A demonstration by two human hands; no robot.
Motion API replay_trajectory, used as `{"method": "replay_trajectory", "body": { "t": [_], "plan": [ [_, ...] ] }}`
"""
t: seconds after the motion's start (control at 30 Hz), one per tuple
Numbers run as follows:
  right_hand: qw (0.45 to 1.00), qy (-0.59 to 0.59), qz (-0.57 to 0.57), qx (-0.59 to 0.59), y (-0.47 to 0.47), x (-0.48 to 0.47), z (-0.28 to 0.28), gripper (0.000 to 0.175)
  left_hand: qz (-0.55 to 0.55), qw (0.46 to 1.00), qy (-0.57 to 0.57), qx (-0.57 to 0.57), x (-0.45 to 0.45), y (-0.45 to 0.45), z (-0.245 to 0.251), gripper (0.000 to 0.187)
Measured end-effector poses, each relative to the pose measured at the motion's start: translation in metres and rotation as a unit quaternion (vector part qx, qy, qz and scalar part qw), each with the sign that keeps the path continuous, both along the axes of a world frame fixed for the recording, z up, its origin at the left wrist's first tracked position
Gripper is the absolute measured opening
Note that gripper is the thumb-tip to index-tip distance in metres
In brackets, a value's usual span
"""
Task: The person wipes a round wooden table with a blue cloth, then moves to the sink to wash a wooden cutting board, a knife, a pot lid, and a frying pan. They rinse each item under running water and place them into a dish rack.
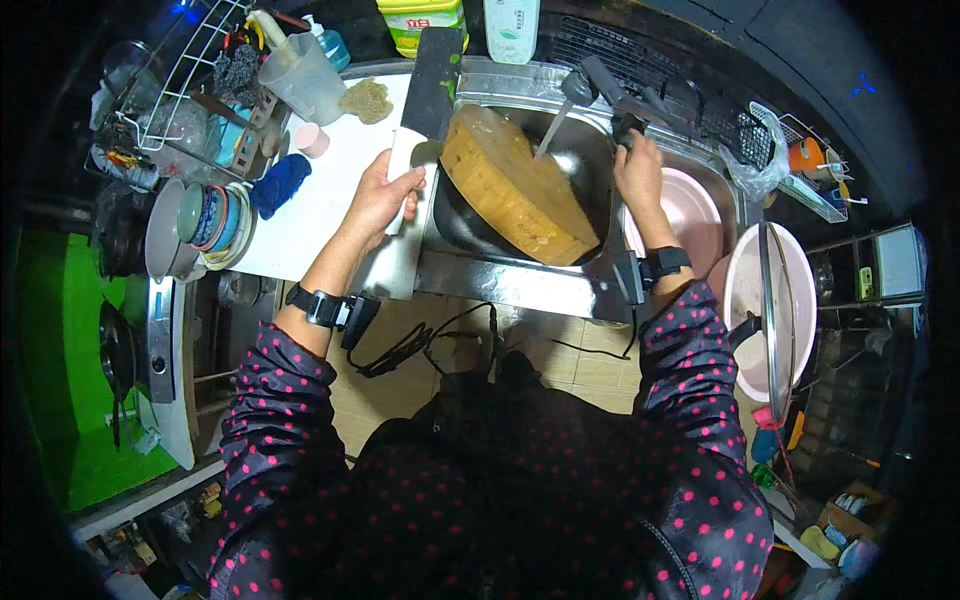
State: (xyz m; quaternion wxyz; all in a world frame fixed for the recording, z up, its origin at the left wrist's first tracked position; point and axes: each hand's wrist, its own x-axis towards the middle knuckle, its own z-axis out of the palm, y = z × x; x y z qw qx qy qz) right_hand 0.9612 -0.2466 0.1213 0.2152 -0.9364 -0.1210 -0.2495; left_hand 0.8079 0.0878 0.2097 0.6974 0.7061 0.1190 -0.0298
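In my left hand [382, 196] is a broad flat kitchen tool [433, 84], perhaps a cleaver. Its dark rectangular upper part bears green bits, and its pale lower part lies under my thumb. My right hand [640, 166] is at the dark lever [630, 129] beside the faucet, fingers curled on it. A stream of water [553, 127] runs from the faucet head [579, 88]. It falls on a thick round wooden chopping block [517, 191], which leans tilted in the steel sink [600, 161].
On the white counter [289, 251] are a blue cloth [280, 186], a pink cup [311, 140], a plastic jug [301, 79], a scrubbing pad [366, 100] and stacked bowls [214, 217]. Pink basins [686, 195] stand right of the sink. Cables [427, 341] hang below my wrists.
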Motion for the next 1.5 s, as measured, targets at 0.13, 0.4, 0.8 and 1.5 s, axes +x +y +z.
{"method": "replay_trajectory", "body": {
  "t": [0.13, 0.4, 0.8, 1.5],
  "plan": [
    [0.651, 0.418, 0.09, 0.627, 0.064, 0.017, 0.008, 0.026, 0.013, 1.0, 0.018, 0.01, -0.009, 0.006, 0.002, 0.021],
    [0.753, 0.427, 0.162, 0.475, 0.145, 0.032, 0.022, 0.02, 0.085, 0.994, 0.007, 0.061, -0.052, 0.044, 0.004, 0.023],
    [0.916, 0.231, 0.261, -0.199, 0.394, 0.041, 0.034, 0.048, 0.17, 0.982, 0.018, 0.079, -0.103, 0.157, -0.038, 0.019],
    [0.872, 0.318, 0.36, 0.096, 0.275, 0.014, 0.056, 0.038, 0.033, 0.992, 0.057, 0.109, -0.06, 0.153, 0.007, 0.02]
  ]
}}
